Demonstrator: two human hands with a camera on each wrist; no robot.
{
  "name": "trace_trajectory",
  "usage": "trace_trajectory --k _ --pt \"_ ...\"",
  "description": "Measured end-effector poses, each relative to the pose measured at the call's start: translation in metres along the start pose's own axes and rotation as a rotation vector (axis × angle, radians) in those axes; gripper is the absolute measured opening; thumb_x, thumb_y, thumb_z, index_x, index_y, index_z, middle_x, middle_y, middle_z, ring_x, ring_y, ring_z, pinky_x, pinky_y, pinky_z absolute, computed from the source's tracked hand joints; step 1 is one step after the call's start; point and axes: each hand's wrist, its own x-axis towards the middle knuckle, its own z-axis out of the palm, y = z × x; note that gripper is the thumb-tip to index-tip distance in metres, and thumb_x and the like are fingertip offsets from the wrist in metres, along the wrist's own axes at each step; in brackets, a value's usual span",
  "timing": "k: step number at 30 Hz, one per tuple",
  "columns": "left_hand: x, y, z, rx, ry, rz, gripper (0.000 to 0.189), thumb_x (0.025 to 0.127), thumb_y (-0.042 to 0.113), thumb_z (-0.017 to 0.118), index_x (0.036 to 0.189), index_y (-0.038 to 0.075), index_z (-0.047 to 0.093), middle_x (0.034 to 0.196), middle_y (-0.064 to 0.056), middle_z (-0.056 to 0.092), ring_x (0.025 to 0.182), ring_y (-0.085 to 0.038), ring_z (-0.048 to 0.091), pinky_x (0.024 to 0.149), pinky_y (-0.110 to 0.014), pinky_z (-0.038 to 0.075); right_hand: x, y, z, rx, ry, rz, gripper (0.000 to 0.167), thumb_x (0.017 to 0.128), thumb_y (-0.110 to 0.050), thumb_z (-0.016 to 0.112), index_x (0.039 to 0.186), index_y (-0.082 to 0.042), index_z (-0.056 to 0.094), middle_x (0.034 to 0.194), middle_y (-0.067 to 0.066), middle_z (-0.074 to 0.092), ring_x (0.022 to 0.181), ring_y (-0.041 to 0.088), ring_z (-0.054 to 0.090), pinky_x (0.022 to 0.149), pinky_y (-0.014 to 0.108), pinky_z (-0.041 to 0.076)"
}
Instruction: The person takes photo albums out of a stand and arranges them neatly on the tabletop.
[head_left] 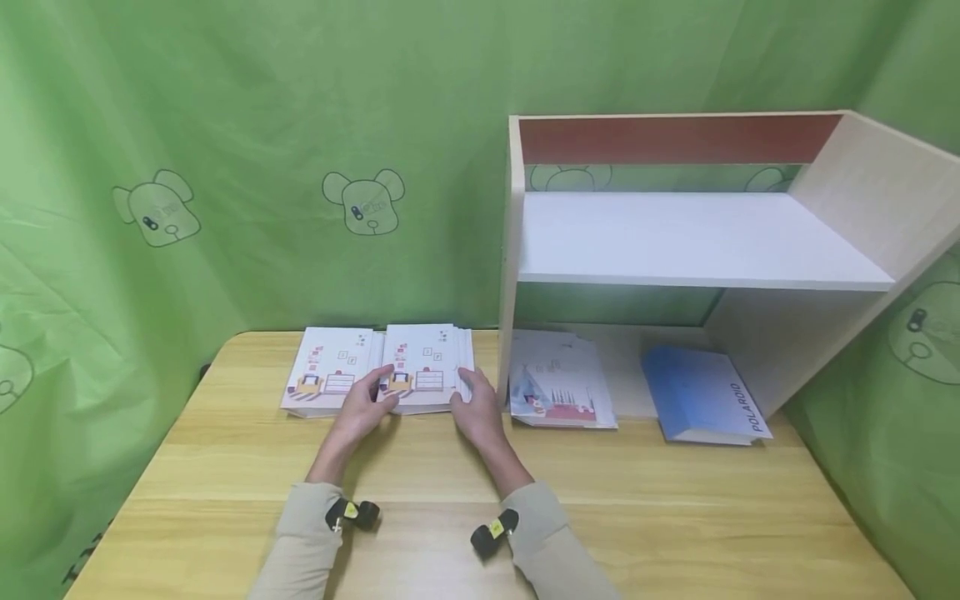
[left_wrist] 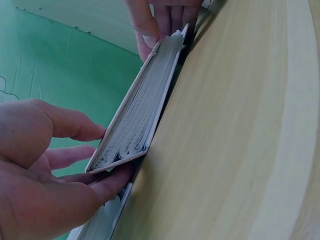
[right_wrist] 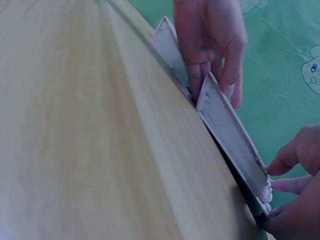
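White, thick, furniture-printed hardcover book: pinches it between bare left hand and bare right hand, near the back edge of the yellowish wooden table (just beside a matching white hardcover).

Head view: the shelf side panel is cut off by the right edge, the sleeves by the bottom edge; the marks on the held white book are too small to read. Left wrist view: the left hand, cropped at the left edge, partly hides the neighbouring white book — itself cut off at the bottom. Right wrist view: the right hand is cropped at lower right — its lowest contact too dark to tell.
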Motion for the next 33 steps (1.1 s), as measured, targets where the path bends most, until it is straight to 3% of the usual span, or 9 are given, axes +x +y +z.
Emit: trace_trajectory --k 9,22,28,33 --pt "-0.001 0.0 -0.001 0.035 0.019 -0.011 0.064 0.094 0.001 0.064 0.153 0.0 0.041 0.156 -0.03 0.039 0.14 -0.043 0.042 0.118 -0.051 0.037 0.001 -0.001 -0.003 -0.029 -0.052 -0.001 0.052 0.094 -0.003 0.063 0.145 0.003 0.053 0.159 0.025 0.036 0.147 0.041 0.034 0.123 0.05 0.027" --pt "-0.001 0.003 -0.005 0.141 0.0 0.024 0.062 0.093 0.002 0.067 0.151 0.001 0.045 0.156 -0.029 0.038 0.145 -0.047 0.033 0.123 -0.056 0.024 -0.001 0.007 -0.006 -0.018 -0.062 -0.006 0.053 0.093 0.0 0.061 0.146 0.0 0.053 0.156 0.022 0.043 0.147 0.039 0.036 0.123 0.05 0.027" --pt "-0.004 0.008 -0.018 0.101 -0.065 0.037 0.059 0.096 0.004 0.065 0.151 -0.001 0.044 0.154 -0.031 0.04 0.139 -0.049 0.043 0.117 -0.056 0.036 -0.004 0.005 -0.01 -0.017 -0.096 -0.034 0.055 0.091 -0.001 0.062 0.145 -0.003 0.054 0.157 0.022 0.043 0.146 0.039 0.037 0.123 0.05 0.028" --pt "-0.011 0.013 -0.029 0.071 -0.086 0.089 0.054 0.099 0.005 0.062 0.15 -0.006 0.043 0.15 -0.033 0.044 0.132 -0.049 0.051 0.108 -0.053 0.048 -0.008 0.001 -0.015 -0.036 -0.128 -0.075 0.055 0.091 -0.004 0.064 0.145 -0.005 0.055 0.159 0.024 0.038 0.146 0.042 0.035 0.122 0.054 0.028"
